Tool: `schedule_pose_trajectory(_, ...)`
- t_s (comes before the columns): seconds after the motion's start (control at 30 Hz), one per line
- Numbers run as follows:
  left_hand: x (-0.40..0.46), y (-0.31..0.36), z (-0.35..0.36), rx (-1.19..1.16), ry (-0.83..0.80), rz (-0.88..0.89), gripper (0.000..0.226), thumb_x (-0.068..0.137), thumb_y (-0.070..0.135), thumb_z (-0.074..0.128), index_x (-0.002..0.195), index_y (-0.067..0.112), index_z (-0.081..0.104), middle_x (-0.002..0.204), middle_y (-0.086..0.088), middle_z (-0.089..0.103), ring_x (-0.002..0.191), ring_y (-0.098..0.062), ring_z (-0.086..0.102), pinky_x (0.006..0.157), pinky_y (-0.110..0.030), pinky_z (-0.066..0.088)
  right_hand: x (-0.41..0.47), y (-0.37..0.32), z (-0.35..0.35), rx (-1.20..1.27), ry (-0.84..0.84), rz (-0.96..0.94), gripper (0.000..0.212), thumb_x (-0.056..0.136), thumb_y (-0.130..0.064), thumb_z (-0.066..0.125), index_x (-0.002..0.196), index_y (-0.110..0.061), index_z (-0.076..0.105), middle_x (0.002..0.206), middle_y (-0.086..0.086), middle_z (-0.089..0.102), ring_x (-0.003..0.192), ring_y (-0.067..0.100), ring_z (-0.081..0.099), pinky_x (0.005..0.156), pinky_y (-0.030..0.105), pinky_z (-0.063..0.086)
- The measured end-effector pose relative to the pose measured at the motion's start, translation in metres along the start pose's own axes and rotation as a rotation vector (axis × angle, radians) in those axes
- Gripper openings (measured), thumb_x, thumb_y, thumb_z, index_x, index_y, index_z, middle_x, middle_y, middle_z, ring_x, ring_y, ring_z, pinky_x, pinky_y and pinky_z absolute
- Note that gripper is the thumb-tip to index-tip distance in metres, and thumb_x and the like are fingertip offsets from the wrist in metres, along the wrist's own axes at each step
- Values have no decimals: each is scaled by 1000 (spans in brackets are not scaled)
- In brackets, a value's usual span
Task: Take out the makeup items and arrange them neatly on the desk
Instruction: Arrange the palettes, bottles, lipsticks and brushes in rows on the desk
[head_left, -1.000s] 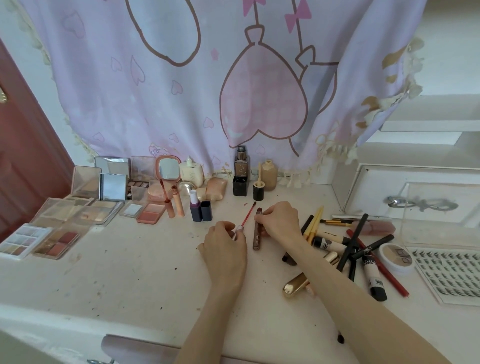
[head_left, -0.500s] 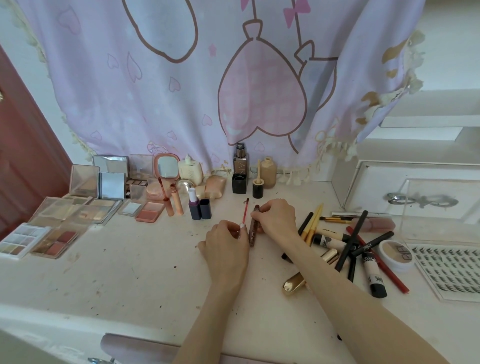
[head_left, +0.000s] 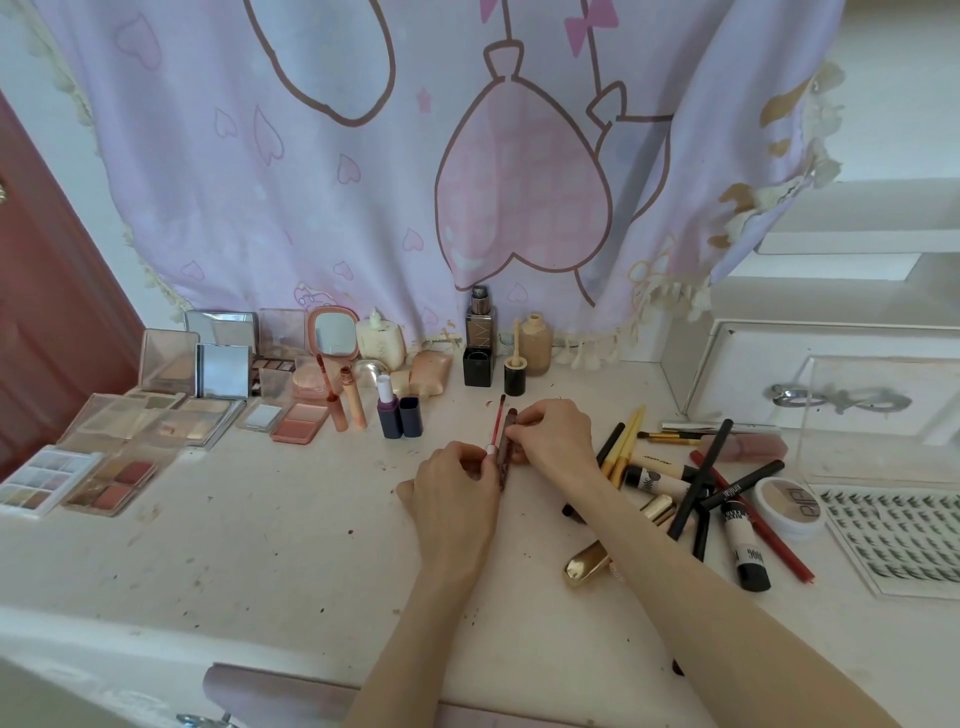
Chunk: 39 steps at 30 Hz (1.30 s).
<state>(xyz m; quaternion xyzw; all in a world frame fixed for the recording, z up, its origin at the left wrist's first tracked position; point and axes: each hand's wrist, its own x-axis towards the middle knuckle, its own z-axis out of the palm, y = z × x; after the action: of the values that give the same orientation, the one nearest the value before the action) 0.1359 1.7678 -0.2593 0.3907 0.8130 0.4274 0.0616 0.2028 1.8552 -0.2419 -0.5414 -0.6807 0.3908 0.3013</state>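
A lilac curtain (head_left: 322, 171) shows pink hearts and brown outlines. The surface (head_left: 260, 545) is white, speckled with dark marks. The wand (head_left: 496, 426) is red, the tube (head_left: 505, 447) brown.

A home dressing corner: a white desk (head_left: 260, 561) strewn with makeup, palettes (head_left: 119, 457) and a hand mirror (head_left: 332, 332) left of the hands, pencils (head_left: 701, 483) to their right, a pastel heart-print curtain (head_left: 415, 156) behind.

Two hands (head_left: 457, 486); two gold-handled brushes (head_left: 626, 447); two foundation bottles (head_left: 480, 325); one pink hand mirror (head_left: 332, 332); one tray of false lashes (head_left: 898, 535); one red pencil (head_left: 753, 514).
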Motion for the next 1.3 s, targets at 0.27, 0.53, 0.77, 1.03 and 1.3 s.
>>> schedule_pose_trajectory(0.27, -1, -2, -6, -41, -38, 34, 17, 90, 33, 53, 99, 21, 61, 100, 9, 56, 94, -11, 51, 83, -26, 19, -3, 5, -16, 11, -47, -36, 19, 88, -16, 61, 105, -7, 66, 96, 9, 67, 83, 22, 68, 87, 38, 53)
schedule_pose_trajectory(0.53, -11, 10, -6, 206, -161, 494, 23, 89, 36, 55, 110, 29, 63, 108, 11, 55, 104, -9, 32, 72, -21, 13, -12, 24, -86, -443, -157, -410, 22, 93, -22, 53, 109, -19, 68, 112, -4, 66, 89, 3, 52, 82, 14, 36)
schedule_pose_trajectory(0.77, -21, 30, 8, 400, -375, 552, 29, 93, 33, 48, 121, 30, 56, 115, 8, 52, 110, -18, 30, 82, -29, 18, -19, 42, -103, -705, -346, -521, 28, 95, -27, 48, 119, -21, 63, 125, -3, 57, 114, 11, 50, 98, 26, 38)
schedule_pose_trajectory(1.03, -21, 35, 12, 434, -375, 517, 29, 96, 27, 40, 119, 28, 58, 109, 4, 57, 107, -19, 33, 85, -30, 21, -21, 55, -103, -638, -273, -557, 27, 94, -27, 50, 117, -23, 64, 126, -4, 56, 114, 9, 49, 94, 21, 35)
schedule_pose_trajectory(1.3, -6, 49, -5, -37, -192, 387, 23, 91, 11, 53, 109, 16, 66, 96, 5, 57, 77, 3, 50, 73, 2, 35, -19, 54, -106, -488, -147, -516, 38, 95, -27, 49, 133, -24, 48, 133, -6, 48, 122, 11, 41, 98, 18, 27)
